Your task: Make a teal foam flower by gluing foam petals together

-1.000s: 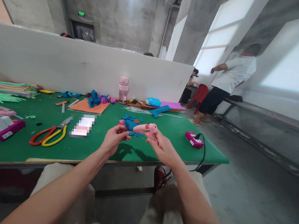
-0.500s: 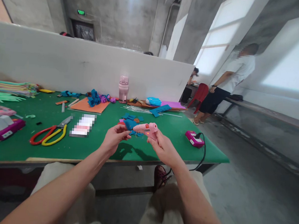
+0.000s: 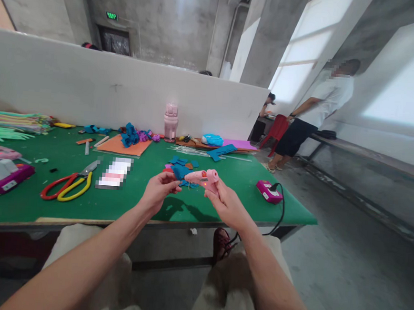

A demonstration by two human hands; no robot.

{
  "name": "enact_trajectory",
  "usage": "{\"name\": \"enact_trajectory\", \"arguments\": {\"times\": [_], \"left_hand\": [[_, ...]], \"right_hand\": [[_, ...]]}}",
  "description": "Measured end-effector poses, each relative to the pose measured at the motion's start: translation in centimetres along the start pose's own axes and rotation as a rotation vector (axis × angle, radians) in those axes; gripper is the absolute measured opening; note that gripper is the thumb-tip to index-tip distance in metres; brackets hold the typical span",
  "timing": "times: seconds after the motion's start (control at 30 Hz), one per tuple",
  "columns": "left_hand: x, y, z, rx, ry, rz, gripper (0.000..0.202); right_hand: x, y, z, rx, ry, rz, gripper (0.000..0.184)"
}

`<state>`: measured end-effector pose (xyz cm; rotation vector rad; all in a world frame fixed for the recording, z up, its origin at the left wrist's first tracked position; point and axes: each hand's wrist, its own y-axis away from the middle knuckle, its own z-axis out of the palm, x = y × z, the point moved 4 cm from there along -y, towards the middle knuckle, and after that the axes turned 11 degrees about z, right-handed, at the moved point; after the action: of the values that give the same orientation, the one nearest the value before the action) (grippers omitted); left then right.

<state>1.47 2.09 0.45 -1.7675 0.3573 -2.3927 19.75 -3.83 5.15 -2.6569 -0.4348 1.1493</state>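
Observation:
My right hand [image 3: 221, 198] is wrapped round the handle of a pink hot glue gun [image 3: 208, 178], which has a small lit lamp on its side. The gun's nozzle points left and meets a blue piece of felt-like material [image 3: 180, 172]. That piece is pinched between the thumb and fingers of my left hand [image 3: 159, 187]. Whether the nozzle touches it or sits just in front, I cannot tell. Below and behind my hands, several small blue scraps [image 3: 192, 164] lie on the green table [image 3: 116, 210], with bits of pink and brown among them.
Red-and-yellow-handled scissors [image 3: 72, 185] lie at left, near a purple power strip [image 3: 7, 183]. Another purple power strip [image 3: 269, 192] with a black cable sits at right. At the back are a pink bottle [image 3: 171, 122], white sticks [image 3: 189, 150] and an orange sheet [image 3: 121, 147]. A person [image 3: 318, 106] stands beyond.
My hands, the glue gun and the blue piece hold nearly the same position. The standing person at right has shifted an arm slightly.

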Motion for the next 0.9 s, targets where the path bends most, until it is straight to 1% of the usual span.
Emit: {"name": "enact_trajectory", "arguments": {"times": [0.2,0.67,0.9], "left_hand": [[-0.02,0.12,0.12,0.001,-0.009,-0.012,0.027],[0.15,0.16,0.23,-0.004,-0.006,-0.012,0.028],[0.11,0.14,0.24,-0.004,0.001,-0.016,0.029]], "right_hand": [[-0.04,-0.01,0.02,0.004,0.005,-0.005,0.043],[0.08,-0.01,-0.09,0.017,0.022,-0.017,0.044],[-0.05,0.03,-0.15,-0.010,0.013,-0.010,0.041]]}}
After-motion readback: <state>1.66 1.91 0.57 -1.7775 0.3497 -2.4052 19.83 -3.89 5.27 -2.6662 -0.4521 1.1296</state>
